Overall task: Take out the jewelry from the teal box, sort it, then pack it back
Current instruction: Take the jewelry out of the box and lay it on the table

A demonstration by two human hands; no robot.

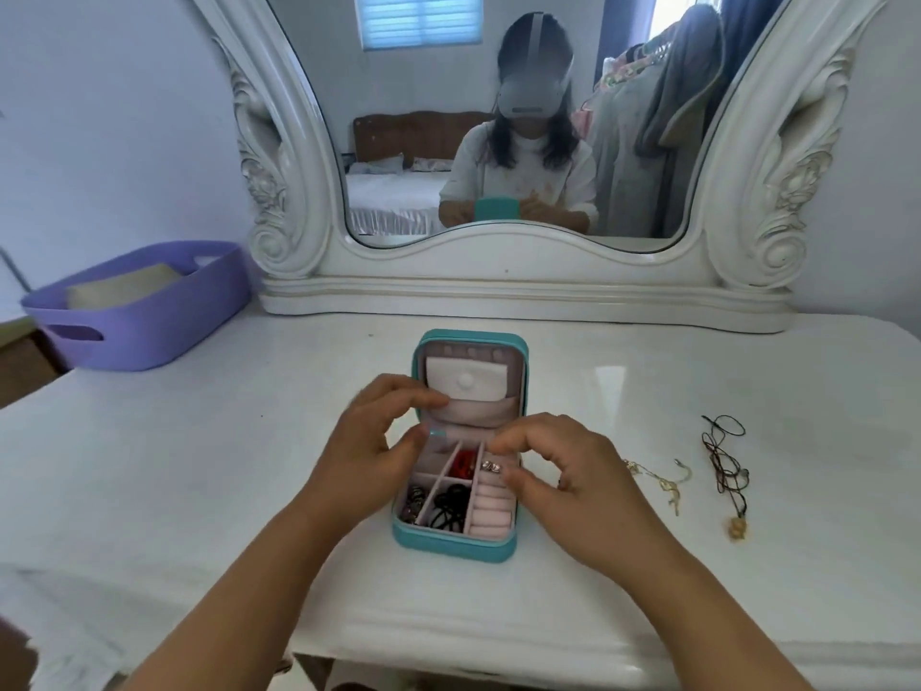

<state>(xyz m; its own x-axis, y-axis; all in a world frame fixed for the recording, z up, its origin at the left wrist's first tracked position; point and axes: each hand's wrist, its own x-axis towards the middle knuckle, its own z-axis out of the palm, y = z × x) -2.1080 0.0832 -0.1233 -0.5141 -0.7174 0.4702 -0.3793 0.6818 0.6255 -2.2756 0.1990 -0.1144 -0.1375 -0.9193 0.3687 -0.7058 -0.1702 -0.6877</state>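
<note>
The teal box (456, 541) sits open on the white table (199, 466) right in front of me, its lid standing up on the far side. My left hand (371, 441) hovers over the box's left edge, fingers loosely curled and holding nothing, fingertips near the pale lid pocket (468, 386). My right hand (563, 471) hangs over the right edge, thumb and forefinger drawn close together; whether they pinch anything I cannot tell. Inside lie a red piece (462, 463), silver earrings (491, 466) and black hair ties (451, 506). To the right on the table rest a gold chain (658, 483) and a dark cord necklace (725, 466).
</note>
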